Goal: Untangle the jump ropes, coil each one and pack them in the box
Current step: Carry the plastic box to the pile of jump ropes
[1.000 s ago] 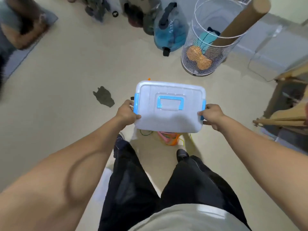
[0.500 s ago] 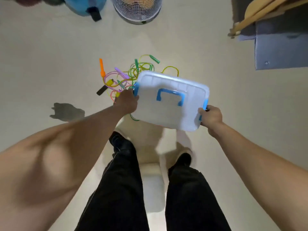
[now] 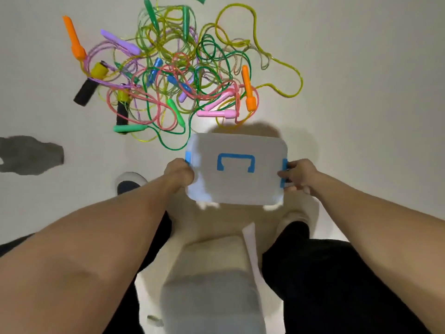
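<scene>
Stool [image 3: 212, 273]: pale, nearest, between the person's dark-trousered legs.
Box [image 3: 237, 168]: white, lid on, blue handle and side clips; held above the floor [image 3: 361, 92], in front of the stool.
Left hand [image 3: 179, 173]: fingers curled round the box's left end.
Right hand [image 3: 298, 172]: gripping the right end at the clip.
Jump ropes [image 3: 178, 75]: many-coloured tangle on the floor beyond the box.
Dark patch [image 3: 31, 154]: on the floor, far left.

An indoor room with a plain, smooth pale floor [image 3: 361, 68]. A dark stain [image 3: 29, 154] marks the floor's left edge. Nothing visible tells which kind of room.
</scene>
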